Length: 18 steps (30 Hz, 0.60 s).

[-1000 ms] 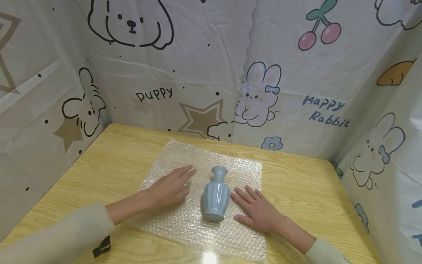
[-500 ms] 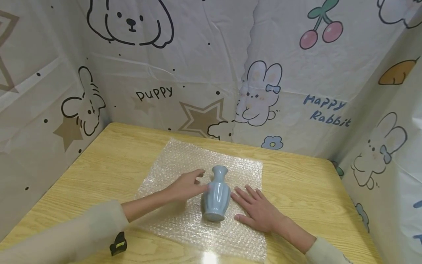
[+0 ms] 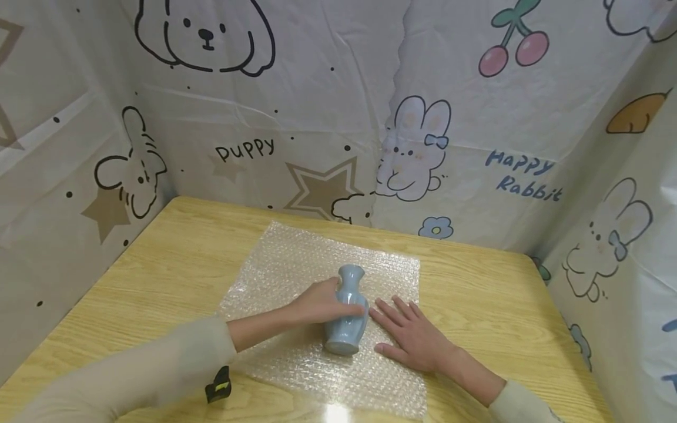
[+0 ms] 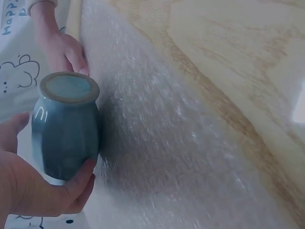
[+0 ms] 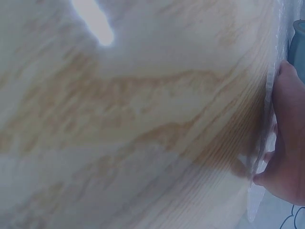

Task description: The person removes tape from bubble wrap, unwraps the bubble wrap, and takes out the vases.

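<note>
A glossy pale blue vase [image 3: 344,338] lies on its side on a sheet of bubble wrap [image 3: 296,252], its neck pointing away from me. My left hand [image 3: 314,302] reaches round it from the left, the thumb over the top of its body and the fingers at its far side by the neck. In the left wrist view, the vase [image 4: 66,129] shows its round base, with the left hand [image 4: 38,191] curved about it. My right hand [image 3: 415,338] rests on the wrap with fingers spread, close to the vase's right side. The right wrist view catches that hand [image 5: 288,138] at its edge.
The bubble wrap lies flat on a yellow wood-grain table [image 3: 476,294]. Printed cloth walls [image 3: 238,106] with cartoon animals enclose the table's back and sides. A small black object [image 3: 218,385] shows below the left sleeve.
My left hand has moved right, from the bare wrap beside the vase to a hold around it. The black object under the sleeve shifted right too. The right hand and vase have stayed put.
</note>
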Motion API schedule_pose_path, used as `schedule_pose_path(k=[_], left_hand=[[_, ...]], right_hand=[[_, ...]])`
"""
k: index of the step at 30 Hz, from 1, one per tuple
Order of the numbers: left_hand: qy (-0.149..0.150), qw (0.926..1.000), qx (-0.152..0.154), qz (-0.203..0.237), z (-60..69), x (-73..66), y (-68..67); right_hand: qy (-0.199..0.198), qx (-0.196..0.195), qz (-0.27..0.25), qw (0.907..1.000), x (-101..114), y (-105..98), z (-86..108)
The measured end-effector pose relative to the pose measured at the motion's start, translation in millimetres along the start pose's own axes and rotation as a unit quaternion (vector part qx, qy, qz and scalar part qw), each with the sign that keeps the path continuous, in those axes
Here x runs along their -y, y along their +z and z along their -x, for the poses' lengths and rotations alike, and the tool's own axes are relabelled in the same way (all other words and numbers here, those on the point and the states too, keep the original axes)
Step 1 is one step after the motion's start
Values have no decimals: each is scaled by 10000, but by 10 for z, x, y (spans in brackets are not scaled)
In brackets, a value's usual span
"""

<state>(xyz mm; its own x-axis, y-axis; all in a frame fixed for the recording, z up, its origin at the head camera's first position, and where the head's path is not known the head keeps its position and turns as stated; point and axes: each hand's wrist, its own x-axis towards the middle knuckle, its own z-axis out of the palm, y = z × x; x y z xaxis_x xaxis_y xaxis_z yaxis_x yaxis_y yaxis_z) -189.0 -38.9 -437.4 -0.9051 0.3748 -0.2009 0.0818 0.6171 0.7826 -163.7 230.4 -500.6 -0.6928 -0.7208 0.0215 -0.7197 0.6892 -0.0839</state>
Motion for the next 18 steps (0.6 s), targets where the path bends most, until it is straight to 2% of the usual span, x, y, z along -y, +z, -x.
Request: schedule_pose_path(k=[8,18], left_hand=[[-22,9993,285,220,7,7,51],[-180,9977,351,553,9,18,34]], right_hand=[[74,111,-79,9999,15,-10,7],[157,239,-48,9996,4,-22,-4]])
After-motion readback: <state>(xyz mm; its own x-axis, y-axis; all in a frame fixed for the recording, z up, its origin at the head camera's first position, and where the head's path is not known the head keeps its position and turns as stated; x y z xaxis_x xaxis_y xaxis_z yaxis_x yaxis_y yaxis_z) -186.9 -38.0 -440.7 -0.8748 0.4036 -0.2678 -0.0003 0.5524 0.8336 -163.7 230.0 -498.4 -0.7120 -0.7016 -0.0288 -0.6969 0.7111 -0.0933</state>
